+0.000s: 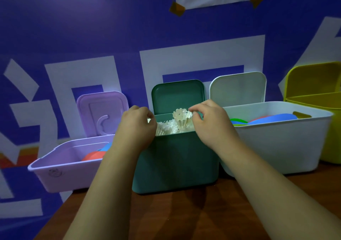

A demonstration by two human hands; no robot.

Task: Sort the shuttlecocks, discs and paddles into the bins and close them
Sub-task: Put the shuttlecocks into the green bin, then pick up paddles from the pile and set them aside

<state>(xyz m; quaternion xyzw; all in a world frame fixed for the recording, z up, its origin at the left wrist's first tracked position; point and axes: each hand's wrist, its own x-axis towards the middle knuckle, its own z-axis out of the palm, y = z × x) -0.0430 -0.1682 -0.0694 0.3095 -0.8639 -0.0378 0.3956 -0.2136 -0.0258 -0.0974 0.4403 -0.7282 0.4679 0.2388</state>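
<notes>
Three bins stand in a row with lids raised: a purple bin [55, 163], a green bin [175, 162] and a white bin [276, 144]. White shuttlecocks [167, 128] fill the green bin. One upright shuttlecock [181, 120] sticks above the rim, and my right hand [210, 123] pinches its feathered edge. My left hand [137, 127] hovers over the green bin's left rim with curled fingers; whether it holds anything is hidden. Red and blue paddles [96, 155] lie in the purple bin. Blue, red and green discs [267, 120] lie in the white bin.
A yellow bin [313, 92] with its lid up stands at the far right, behind the white one. The bins sit along the back of a brown wooden table [184, 212], against a blue wall with white markings. The purple bin overhangs the table's left edge.
</notes>
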